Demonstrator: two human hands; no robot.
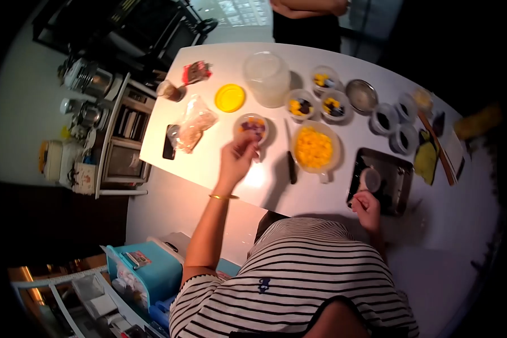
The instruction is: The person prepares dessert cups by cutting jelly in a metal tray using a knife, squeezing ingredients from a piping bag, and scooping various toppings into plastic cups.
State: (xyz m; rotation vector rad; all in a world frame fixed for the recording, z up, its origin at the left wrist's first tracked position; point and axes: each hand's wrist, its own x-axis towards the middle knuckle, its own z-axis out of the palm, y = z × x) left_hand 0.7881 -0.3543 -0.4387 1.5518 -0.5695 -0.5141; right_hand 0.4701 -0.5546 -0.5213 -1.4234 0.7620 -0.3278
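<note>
My left hand (239, 160) reaches over the near rim of a clear cup (252, 125) holding purple and orange-yellow pieces. Its fingers are pinched together; what is between them is hidden. My right hand (367, 209) grips what looks like a small round scoop (370, 179), held over a dark metal tray (399, 197) with dark contents. Between the hands stands a clear jug (333, 163) of yellow cubes (313, 147). A knife (291, 163) with a black handle lies just left of the jug.
Cups with yellow and dark pieces (301, 106) stand behind the jug, near a large translucent container (266, 79) and a metal bowl (361, 96). Left are a yellow lid (230, 98), plastic bag (195, 124) and phone (168, 143). Dark-filled cups (384, 119) stand right. A person (307, 22) stands across the table.
</note>
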